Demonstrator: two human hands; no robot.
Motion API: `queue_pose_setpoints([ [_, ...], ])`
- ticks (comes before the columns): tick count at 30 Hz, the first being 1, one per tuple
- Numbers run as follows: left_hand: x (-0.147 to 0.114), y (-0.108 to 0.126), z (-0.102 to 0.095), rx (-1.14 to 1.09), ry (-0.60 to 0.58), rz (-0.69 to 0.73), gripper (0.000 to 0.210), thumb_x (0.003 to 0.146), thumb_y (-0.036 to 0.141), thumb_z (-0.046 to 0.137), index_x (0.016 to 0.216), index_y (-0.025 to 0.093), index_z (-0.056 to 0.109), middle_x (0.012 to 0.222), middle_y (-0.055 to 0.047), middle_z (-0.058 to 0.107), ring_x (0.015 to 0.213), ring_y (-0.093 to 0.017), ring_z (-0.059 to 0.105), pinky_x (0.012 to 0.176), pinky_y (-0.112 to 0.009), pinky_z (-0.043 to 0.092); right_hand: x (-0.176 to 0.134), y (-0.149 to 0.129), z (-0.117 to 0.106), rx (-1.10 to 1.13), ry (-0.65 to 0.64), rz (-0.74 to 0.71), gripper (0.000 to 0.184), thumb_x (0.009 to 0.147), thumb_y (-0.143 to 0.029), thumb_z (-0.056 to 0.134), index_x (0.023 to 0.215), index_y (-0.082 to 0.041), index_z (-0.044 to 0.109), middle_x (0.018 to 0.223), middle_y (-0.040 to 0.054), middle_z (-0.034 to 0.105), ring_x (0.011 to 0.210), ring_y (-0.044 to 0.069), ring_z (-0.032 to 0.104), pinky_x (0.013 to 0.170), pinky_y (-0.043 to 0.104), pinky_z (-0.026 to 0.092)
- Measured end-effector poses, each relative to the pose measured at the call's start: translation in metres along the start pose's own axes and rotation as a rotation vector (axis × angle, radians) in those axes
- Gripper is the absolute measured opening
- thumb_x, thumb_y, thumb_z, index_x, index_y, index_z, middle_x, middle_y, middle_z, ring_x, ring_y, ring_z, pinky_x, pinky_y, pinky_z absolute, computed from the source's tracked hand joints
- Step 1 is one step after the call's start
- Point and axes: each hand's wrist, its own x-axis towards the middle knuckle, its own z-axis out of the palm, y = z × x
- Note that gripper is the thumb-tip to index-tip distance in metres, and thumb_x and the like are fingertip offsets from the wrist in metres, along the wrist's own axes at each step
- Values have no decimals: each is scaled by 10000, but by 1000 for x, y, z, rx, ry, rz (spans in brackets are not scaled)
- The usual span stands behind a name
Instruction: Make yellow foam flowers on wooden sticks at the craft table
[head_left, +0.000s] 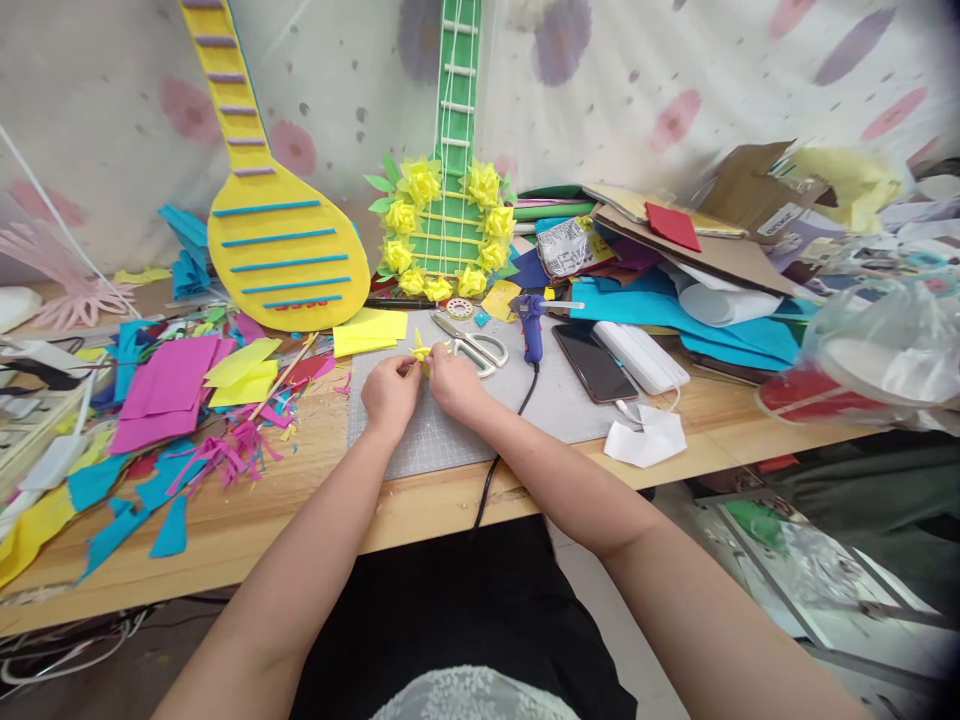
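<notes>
Between my fingertips is a small yellow paper flower (420,350) with pointed petals, held above the grey cutting mat (435,437). My left hand (391,398) pinches it from the left, and my right hand (454,382) is closed on its right side. The fingers hide its lower part. Just beyond my right hand lie scissors (491,350) with pale handles. A purple glue gun (531,330) rests farther right, its black cord (517,420) running off the table's front edge. Yellow paper sheets (370,331) lie behind my left hand.
A yellow guitar-shaped craft (292,235) and a green one (457,215) ringed with yellow flowers lean at the back. Paper scraps (247,450) cover the left. A phone (592,360), white power bank (641,357) and bagged cup (825,380) sit at right.
</notes>
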Motion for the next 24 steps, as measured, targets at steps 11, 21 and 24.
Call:
queue_pose_setpoints([
  [11,1,-3,3,-143,28,-34,241,704,340,542,836,194,680,807,-48,680,736,-183,605,665,-294,437,1,-7,4,-42,6,20,355,933,-308,160,1028,-117,444,838,169,658,785,251,647,653,334,455],
  [21,0,-2,-1,-97,50,97,232,758,355,517,837,197,667,883,-35,666,728,-151,583,671,-264,418,-4,-8,-7,42,-40,44,371,932,-376,147,1052,-156,421,927,121,657,874,236,630,733,335,441],
  [24,1,-4,0,-104,51,80,240,757,358,524,852,197,673,884,-43,674,720,-160,590,664,-273,423,-4,-8,-8,111,-45,58,353,920,-401,203,1054,-151,414,965,118,651,896,250,624,738,338,439],
])
